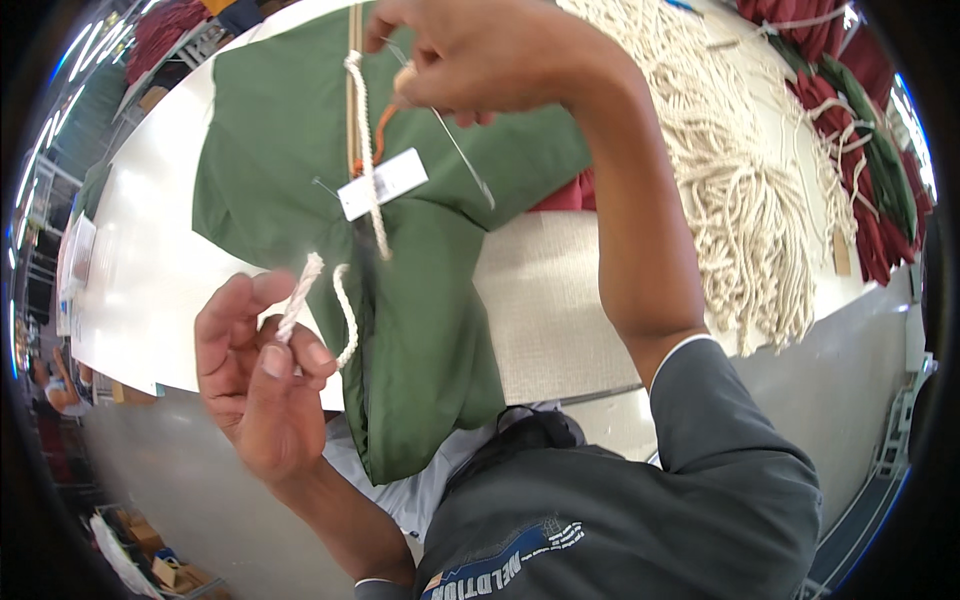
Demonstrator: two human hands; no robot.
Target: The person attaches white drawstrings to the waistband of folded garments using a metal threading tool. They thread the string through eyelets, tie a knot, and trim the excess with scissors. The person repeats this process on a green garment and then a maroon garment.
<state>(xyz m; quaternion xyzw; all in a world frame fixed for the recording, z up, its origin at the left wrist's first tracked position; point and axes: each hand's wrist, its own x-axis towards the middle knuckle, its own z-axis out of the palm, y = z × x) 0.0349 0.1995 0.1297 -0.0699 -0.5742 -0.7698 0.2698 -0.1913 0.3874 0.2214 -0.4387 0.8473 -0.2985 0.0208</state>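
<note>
Head view of two bare hands at work over green cloth (270,130) on a pale table (150,290). The left hand (265,375), at lower left and palm upward, pinches a short white cord (303,295) between thumb and bent fingers, its end pointing up and slightly to the right. A curved length (345,315) of similar cord rises just beside the fingertips, in front of the cloth; whether the two are one piece cannot be told. The right hand (475,60), above the upper part of the cloth, has its fingers curled; a thin metal rod (455,150) shows on either side of it, slanting down to the right, but whether the fingers grip it cannot be told. An orange cord (382,125) runs from beside this hand down toward a white tag (405,177) near the middle of the cloth. A knotted cord (362,105) hangs along the tan stripes (353,120) and crosses over the tag. The lower part of the cloth extends past the table's near edge, over the person's lap. Right of the right forearm (650,220) lies a heap of white cords (750,230), with maroon cloth (870,225) beyond it.
</note>
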